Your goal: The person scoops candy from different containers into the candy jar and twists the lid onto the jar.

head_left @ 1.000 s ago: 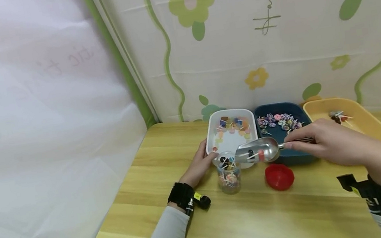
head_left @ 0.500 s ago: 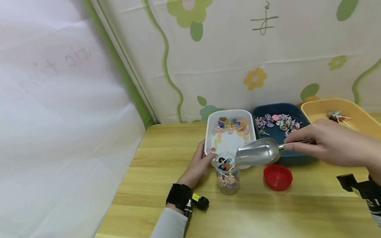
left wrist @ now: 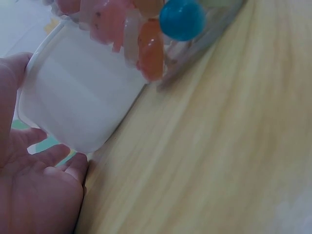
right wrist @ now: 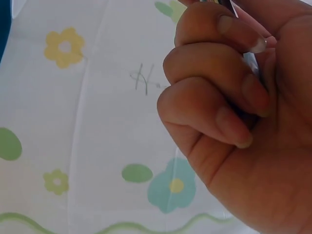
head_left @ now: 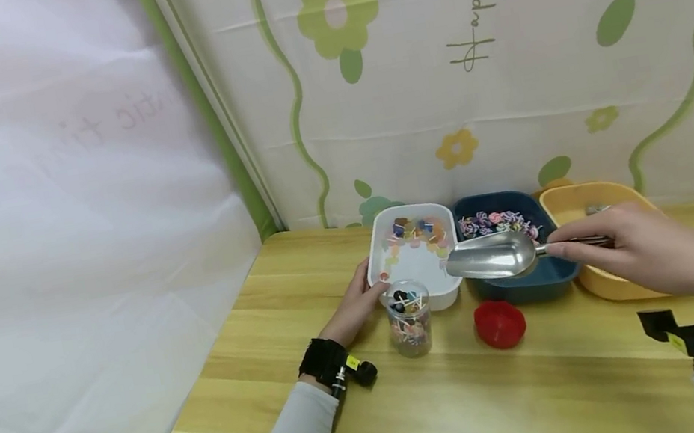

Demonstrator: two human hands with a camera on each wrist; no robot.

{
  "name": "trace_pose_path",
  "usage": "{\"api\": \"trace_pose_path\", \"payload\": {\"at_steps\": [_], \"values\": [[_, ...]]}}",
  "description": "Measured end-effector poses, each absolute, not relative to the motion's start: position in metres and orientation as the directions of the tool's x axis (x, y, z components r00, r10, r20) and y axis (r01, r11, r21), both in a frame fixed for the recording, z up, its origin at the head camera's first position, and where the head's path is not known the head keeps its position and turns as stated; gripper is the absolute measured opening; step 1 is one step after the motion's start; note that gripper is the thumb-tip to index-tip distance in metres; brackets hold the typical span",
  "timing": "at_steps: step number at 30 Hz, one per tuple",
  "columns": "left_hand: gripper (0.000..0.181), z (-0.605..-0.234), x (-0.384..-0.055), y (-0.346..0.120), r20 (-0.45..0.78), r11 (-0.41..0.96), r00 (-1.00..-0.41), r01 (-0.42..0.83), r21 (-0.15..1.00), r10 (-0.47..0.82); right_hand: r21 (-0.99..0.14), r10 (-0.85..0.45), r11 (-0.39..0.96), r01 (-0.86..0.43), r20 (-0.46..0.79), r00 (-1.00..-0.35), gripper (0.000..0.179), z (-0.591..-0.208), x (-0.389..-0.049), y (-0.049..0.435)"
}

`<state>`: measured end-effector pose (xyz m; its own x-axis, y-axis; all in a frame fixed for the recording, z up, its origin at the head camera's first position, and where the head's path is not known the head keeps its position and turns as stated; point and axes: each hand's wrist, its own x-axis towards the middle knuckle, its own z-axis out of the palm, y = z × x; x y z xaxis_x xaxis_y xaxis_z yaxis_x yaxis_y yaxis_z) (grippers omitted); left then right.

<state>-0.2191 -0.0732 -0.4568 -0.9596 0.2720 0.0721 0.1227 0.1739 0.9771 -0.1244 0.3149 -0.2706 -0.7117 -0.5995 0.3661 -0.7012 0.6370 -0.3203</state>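
Note:
My right hand (head_left: 641,249) grips the handle of a metal scoop (head_left: 493,256), held above the navy tub with its bowl pointing left; no candy shows in the bowl. In the right wrist view the fingers (right wrist: 209,83) curl tightly round the handle. My left hand (head_left: 355,310) holds the near-left corner of a white tub (head_left: 419,265), thumb at the rim and fingers along the outside in the left wrist view. Right by that hand stands a clear jar (head_left: 410,320) without a lid, filled with small lollipops (head_left: 408,303) up near its mouth.
The navy tub (head_left: 525,287) holds swirl lollipops, and a yellow tub (head_left: 617,287) stands right of it, partly behind my right hand. A red lid (head_left: 499,324) lies on the wooden table (head_left: 458,403), right of the jar. A printed curtain (head_left: 408,85) hangs behind.
The lollipops seen in the scoop a second ago have dropped out, and the jar's top layer has changed. The scoop and right hand have moved right, away from the jar. The left hand stays.

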Motion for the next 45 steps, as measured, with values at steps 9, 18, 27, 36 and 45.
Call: {"api": "trace_pose_path", "payload": {"at_steps": [9, 18, 27, 36, 45], "values": [[0.062, -0.451, -0.219, -0.078, 0.046, 0.196, -0.966, 0.098, 0.976, 0.253, -0.343, -0.460, 0.761, -0.551, 0.313, -0.831, 0.014, -0.266, -0.124, 0.345], [0.063, -0.455, -0.220, -0.073, 0.045, 0.196, -0.966, 0.097, 0.976, 0.253, -0.413, -0.502, 0.794, -0.446, -0.031, -0.864, 0.016, -0.307, -0.143, 0.407], [0.065, -0.452, -0.222, -0.072, 0.061, 0.188, -0.964, 0.113, 0.976, 0.260, -0.685, -0.805, 0.505, -0.524, -0.156, -0.572, 0.024, -0.349, -0.149, 0.389], [0.064, -0.456, -0.220, -0.072, 0.052, 0.182, -0.961, 0.104, 0.978, 0.272, -0.752, -0.862, 0.407, -0.519, -0.128, -0.491, 0.023, -0.384, -0.155, 0.385], [0.064, -0.456, -0.221, -0.074, 0.074, 0.171, -0.961, 0.122, 0.978, 0.266, -0.774, -0.827, 0.471, -0.422, -0.222, -0.516, 0.020, -0.400, -0.162, 0.397]]}}
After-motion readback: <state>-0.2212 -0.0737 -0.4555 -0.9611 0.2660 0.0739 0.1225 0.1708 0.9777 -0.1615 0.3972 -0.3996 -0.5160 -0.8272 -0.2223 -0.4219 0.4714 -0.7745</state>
